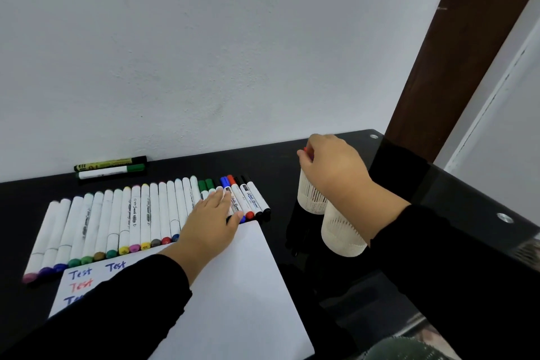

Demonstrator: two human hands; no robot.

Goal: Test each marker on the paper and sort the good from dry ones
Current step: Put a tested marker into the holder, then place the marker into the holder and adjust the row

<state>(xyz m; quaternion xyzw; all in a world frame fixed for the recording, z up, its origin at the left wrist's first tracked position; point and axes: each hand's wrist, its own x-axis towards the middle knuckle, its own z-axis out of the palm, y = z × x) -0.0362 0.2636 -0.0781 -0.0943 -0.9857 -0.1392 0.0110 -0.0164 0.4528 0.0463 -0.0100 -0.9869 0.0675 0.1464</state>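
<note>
Over the farther of two white mesh pen holders, the right hand is curled, and a red-tipped marker is pinched between its fingertips at the holder's mouth; only the red end can be seen, so whether it has reached the cup cannot be told. The left hand is laid flat, fingers straight, across the row of markers and the upper edge of the white paper, nothing being gripped by it.

Beside the left fingers, whiteboard markers with blue, red and black caps are lined up; leftward, white-barrelled colour markers are ranged side by side. "Test" is written on the paper in blue and red. The nearer holder stands just beside the first on the black table. Two more markers lie apart by the wall.

The markers are judged light, stiff and smooth, liable to roll on the glossy table. Each is best pinched at mid-barrel, with the cap pulled straight off. The mesh holders look light and may tip if knocked.
</note>
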